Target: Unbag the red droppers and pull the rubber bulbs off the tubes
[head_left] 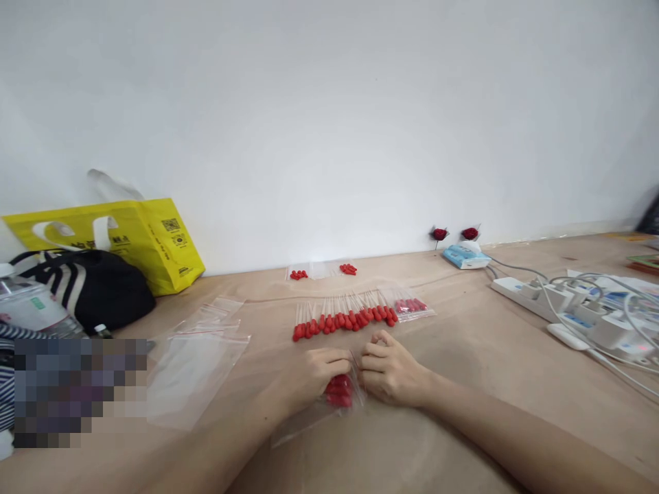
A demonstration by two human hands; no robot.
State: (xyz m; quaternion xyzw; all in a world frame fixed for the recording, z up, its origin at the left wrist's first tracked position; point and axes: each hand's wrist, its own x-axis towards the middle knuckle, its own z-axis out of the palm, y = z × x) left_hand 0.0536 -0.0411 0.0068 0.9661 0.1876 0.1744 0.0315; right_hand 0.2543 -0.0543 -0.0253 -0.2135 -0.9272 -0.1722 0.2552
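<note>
A clear plastic bag (314, 424) with several red-tipped sticks (338, 392) inside lies on the table between my hands. My left hand (315, 374) is closed on the bag's upper part, with its fingers over the red tips. At the bag's right edge, my right hand (388, 370) has its fingers curled in and pinches the clear film. Just beyond both hands, a row of loose red-tipped sticks (350, 319) lies with the red ends toward me. A filled clear bag (412, 307) of red tips rests at that row's right end.
Flat zip bags (200, 363) lie at left, near a black striped bag (97, 288), a bottle (38, 305) and a yellow tote (175, 254). Two small filled bags (348, 269) lie by the wall. Right are a tissue pack (466, 257) and a power strip (515, 293) with cables.
</note>
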